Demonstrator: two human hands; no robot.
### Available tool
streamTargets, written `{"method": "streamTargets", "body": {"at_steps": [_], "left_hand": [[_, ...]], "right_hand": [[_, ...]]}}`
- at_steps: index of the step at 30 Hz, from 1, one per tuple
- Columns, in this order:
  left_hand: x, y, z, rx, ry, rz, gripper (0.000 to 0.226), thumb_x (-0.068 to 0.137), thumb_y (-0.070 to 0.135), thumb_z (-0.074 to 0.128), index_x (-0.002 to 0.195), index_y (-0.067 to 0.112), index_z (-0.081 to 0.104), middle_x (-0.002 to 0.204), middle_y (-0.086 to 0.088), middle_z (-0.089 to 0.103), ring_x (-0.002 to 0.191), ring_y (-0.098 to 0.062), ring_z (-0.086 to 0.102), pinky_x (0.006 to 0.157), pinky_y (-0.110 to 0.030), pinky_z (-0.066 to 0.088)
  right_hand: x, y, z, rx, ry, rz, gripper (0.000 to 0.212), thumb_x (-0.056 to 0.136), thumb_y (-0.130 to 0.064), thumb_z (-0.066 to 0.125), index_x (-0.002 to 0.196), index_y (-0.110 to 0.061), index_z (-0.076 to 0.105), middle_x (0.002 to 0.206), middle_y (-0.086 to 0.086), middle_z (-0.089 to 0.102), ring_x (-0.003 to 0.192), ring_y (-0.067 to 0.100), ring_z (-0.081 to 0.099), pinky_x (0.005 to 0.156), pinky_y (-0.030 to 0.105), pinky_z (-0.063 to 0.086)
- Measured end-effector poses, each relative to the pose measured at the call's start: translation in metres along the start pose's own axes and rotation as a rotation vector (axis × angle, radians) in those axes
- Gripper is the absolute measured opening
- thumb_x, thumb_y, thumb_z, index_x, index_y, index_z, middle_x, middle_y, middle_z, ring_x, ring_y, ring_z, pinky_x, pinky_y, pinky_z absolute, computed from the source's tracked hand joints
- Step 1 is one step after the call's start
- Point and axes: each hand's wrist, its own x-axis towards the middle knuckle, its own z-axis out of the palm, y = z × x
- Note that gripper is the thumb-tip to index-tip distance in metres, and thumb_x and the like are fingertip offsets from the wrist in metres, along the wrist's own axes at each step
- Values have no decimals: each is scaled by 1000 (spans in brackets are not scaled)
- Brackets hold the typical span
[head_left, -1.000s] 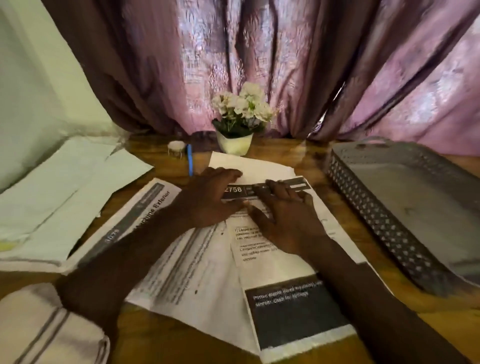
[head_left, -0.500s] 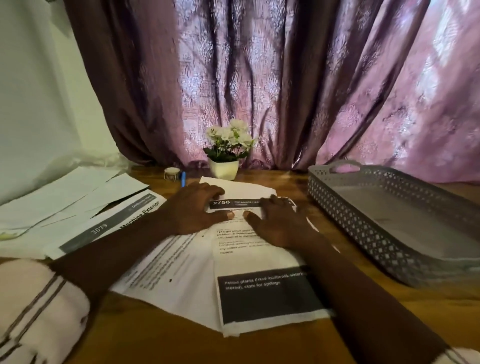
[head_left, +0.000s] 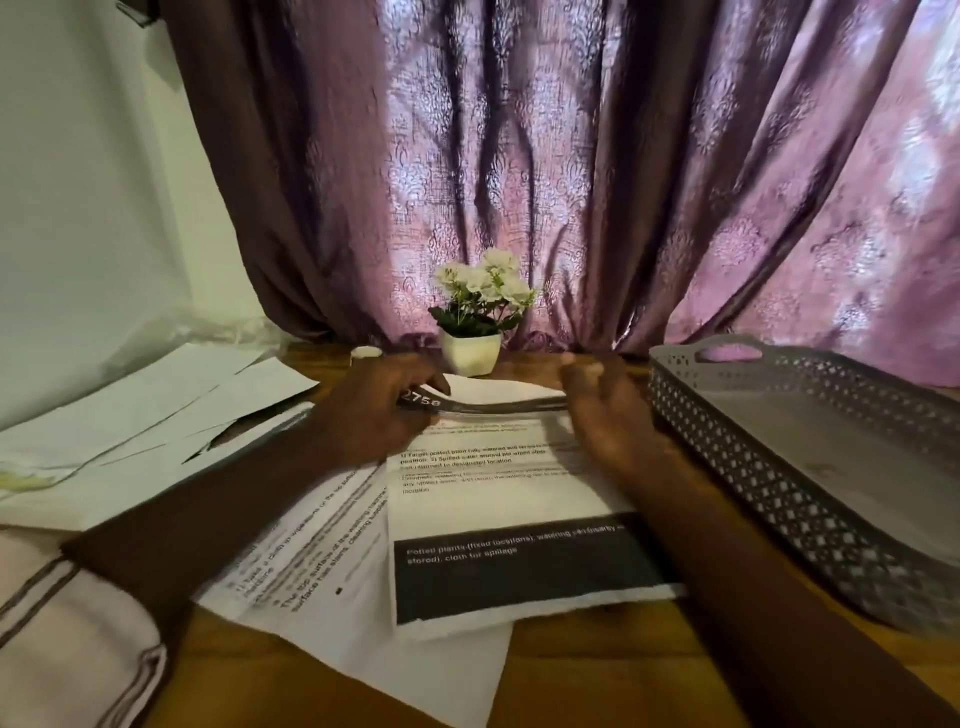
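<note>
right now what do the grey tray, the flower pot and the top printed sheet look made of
The grey tray: likely moulded plastic, matte, from its punched lattice wall. The flower pot: white, smooth, faint sheen; ceramic or plastic, unclear. The printed sheet: thin matte paper, its top edge curling and bottom edge ragged.

Two hands (head_left: 382, 415) (head_left: 610, 415), one potted plant (head_left: 475, 317), one grey tray (head_left: 810, 441), several papers (head_left: 493, 499).

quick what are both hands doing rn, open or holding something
Left hand: pinches the sheet at its top corner.
Right hand: blurred at the sheet's edge; cannot tell.
</note>
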Motion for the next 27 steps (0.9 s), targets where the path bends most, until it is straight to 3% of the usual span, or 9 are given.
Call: {"method": "streamTargets", "body": {"at_steps": [3, 5, 7, 9, 11, 15, 18, 22, 27], "left_hand": [[2, 2, -2, 239, 13, 232, 30, 73, 4, 80, 94, 25, 72, 96, 15, 65, 87, 4, 53, 73, -16, 38], [3, 6, -2, 366, -18, 341, 30, 70, 7, 79, 92, 25, 71, 99, 9, 67, 91, -4, 56, 73, -14, 29], [5, 12, -1, 438, -68, 387, 28, 71, 10, 80, 93, 27, 72, 101, 9, 68, 94, -12, 64, 74, -20, 37], [5, 15, -1, 472, -191, 354, 26, 77, 19, 76, 98, 32, 71, 109, 12, 67, 105, -14, 64, 83, -30, 50], [4, 14, -3, 489, -321, 248, 25, 81, 41, 67, 106, 39, 67, 120, 20, 62, 117, -7, 56, 97, -34, 49], [-1, 16, 0, 296, -352, 30, 65, 77, 94, 36, 92, 38, 66, 110, 24, 65, 106, -1, 57, 95, -40, 49], [-2, 25, 10, 179, -265, -58, 75, 79, 94, 24, 96, 34, 67, 107, 17, 67, 102, -7, 60, 94, -45, 49], [-2, 26, 18, 187, -235, 23, 69, 84, 85, 38, 133, 37, 49, 130, 9, 67, 118, -16, 61, 99, -43, 49], [7, 4, 2, 324, -166, 63, 73, 91, 81, 24, 115, 25, 64, 110, -2, 73, 102, -23, 66, 86, -43, 52]], "right_hand": [[9, 6, -8, 294, -23, 126, 68, 88, -76, 47, 118, -19, 70, 108, 8, 74, 97, 26, 69, 87, 41, 56], [10, 10, -13, 250, -113, 80, 36, 96, -48, 63, 105, -15, 73, 93, 2, 71, 83, 19, 66, 68, 28, 51], [10, 13, -19, 51, -278, -20, 36, 90, -30, 77, 119, -12, 70, 108, 1, 70, 99, 17, 66, 75, 21, 52], [10, 13, -21, -192, -394, -49, 53, 82, -34, 85, 127, -11, 68, 116, 3, 70, 106, 16, 67, 84, 23, 55], [11, 15, -18, -329, -404, -62, 48, 81, -34, 86, 123, -14, 72, 114, 2, 71, 105, 12, 67, 86, 22, 54], [8, 13, -17, -305, -374, -120, 15, 88, -23, 80, 99, -14, 79, 90, 3, 74, 77, 10, 65, 63, 21, 50], [1, 12, -14, -292, -338, -201, 6, 93, -20, 72, 88, -22, 75, 79, -5, 71, 67, 7, 62, 62, 27, 51], [-5, 5, -4, 41, -229, -318, 9, 95, -24, 66, 88, -29, 68, 82, -8, 70, 76, 12, 64, 71, 36, 53], [-6, 2, -12, 127, -61, -308, 4, 91, -13, 75, 92, -18, 76, 95, -4, 77, 94, 20, 72, 91, 47, 58]]}}
